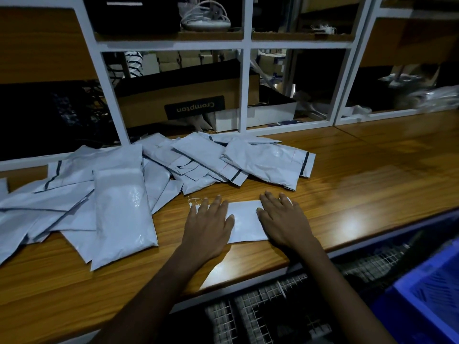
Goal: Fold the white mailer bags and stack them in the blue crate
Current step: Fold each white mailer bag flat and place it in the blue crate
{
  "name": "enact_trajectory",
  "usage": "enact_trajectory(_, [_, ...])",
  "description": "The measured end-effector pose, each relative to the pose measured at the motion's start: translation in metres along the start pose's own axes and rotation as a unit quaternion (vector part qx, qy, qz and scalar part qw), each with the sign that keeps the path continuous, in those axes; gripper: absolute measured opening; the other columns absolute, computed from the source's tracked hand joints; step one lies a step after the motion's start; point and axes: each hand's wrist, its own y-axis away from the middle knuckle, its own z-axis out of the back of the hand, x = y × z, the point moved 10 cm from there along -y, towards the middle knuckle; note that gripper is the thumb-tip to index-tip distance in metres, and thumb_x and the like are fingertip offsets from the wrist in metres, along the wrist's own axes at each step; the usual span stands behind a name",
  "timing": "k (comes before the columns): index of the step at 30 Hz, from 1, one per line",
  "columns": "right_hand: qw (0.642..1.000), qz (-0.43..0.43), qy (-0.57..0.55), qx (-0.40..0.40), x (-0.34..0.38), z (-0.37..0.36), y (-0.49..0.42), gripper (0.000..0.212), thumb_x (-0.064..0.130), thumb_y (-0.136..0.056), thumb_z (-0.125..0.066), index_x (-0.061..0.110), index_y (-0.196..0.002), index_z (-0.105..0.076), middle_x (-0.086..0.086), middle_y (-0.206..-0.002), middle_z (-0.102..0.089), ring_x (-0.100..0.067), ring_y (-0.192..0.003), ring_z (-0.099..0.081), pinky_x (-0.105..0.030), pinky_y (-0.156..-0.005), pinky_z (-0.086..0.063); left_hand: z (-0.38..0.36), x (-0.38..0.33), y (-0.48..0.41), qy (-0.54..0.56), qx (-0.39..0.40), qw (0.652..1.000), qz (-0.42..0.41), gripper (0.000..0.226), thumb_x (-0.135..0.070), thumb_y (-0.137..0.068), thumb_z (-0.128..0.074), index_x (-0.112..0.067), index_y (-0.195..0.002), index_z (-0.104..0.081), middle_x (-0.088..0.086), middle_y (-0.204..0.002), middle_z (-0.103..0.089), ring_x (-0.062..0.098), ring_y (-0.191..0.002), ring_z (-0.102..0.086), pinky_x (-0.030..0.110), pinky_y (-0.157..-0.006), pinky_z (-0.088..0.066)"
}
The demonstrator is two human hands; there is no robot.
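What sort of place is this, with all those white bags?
Probably a shop's packing or stock room: a heap of white mailer bags lies on the wooden counter, white-framed shelves behind hold cardboard boxes, and a blue crate sits lower right.

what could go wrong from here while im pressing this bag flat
The mailer bag lies under flat palms only, left hand and right hand; its fold may spring open when they lift. The blue crate sits below the table edge at right, so the carry could loosen it.

Wooden table (360, 184): heap of white mailer bags (119, 194) from 9 to 12 o'clock; 1 folded bag (244, 219) at 6, string loop (195, 201) just beside it.
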Motion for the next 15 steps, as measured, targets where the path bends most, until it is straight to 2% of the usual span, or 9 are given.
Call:
enact_trajectory(3, [0.998, -0.018, -0.058, -0.001, -0.014, 0.01, 0.002, 0.059, 0.047, -0.106, -0.014, 0.024, -0.16, -0.013, 0.003, -0.168, -0.008, -0.03, -0.154, -0.004, -0.056, -0.12, -0.008, 0.011, -0.008, 0.001, -0.055, -0.022, 0.998, 0.008, 0.058, -0.046, -0.104, -0.017, -0.02, -0.156, -0.018, 0.005, -0.165, -0.014, 0.03, -0.152, -0.01, 0.058, -0.118, 0.001])
enact_trajectory(5, [0.997, -0.013, -0.068, -0.016, -0.016, 0.017, 0.004, 0.054, 0.041, -0.108, -0.023, 0.024, -0.16, -0.016, 0.003, -0.168, -0.01, -0.029, -0.154, -0.005, -0.057, -0.12, -0.007, 0.022, -0.033, -0.003, -0.064, -0.053, 0.996, -0.021, 0.057, -0.042, -0.105, -0.019, -0.018, -0.156, -0.021, 0.007, -0.164, -0.015, 0.031, -0.151, -0.01, 0.059, -0.117, 0.001])
enact_trajectory(7, [0.998, -0.009, -0.057, -0.002, -0.014, 0.013, 0.006, 0.057, 0.044, -0.107, -0.018, 0.023, -0.16, -0.013, 0.002, -0.168, -0.008, -0.029, -0.154, -0.005, -0.057, -0.12, -0.007, 0.023, -0.064, -0.011, -0.053, -0.059, 0.995, -0.064, 0.055, -0.038, -0.105, -0.021, -0.016, -0.155, -0.023, 0.008, -0.164, -0.017, 0.031, -0.151, -0.013, 0.058, -0.118, -0.005])
enact_trajectory(10, [1.0, -0.006, -0.007, 0.018, -0.014, 0.003, 0.01, 0.069, 0.052, -0.099, -0.001, 0.022, -0.161, -0.004, 0.002, -0.169, 0.0, -0.029, -0.155, 0.0, -0.058, -0.119, -0.009, 0.005, -0.088, -0.018, -0.065, -0.023, 0.992, -0.102, 0.055, -0.034, -0.106, -0.025, -0.013, -0.156, -0.018, 0.008, -0.164, -0.015, 0.034, -0.15, -0.013, 0.058, -0.117, -0.013])
enact_trajectory(15, [1.0, -0.007, -0.006, 0.025, -0.014, 0.003, 0.007, 0.061, 0.046, -0.105, -0.007, 0.023, -0.161, -0.003, 0.003, -0.169, 0.003, -0.03, -0.154, 0.003, -0.064, -0.118, -0.007, -0.001, -0.083, -0.021, -0.071, -0.018, 0.992, -0.104, 0.057, -0.034, -0.106, -0.021, -0.014, -0.158, -0.011, 0.006, -0.166, -0.007, 0.032, -0.151, -0.012, 0.055, -0.118, -0.016])
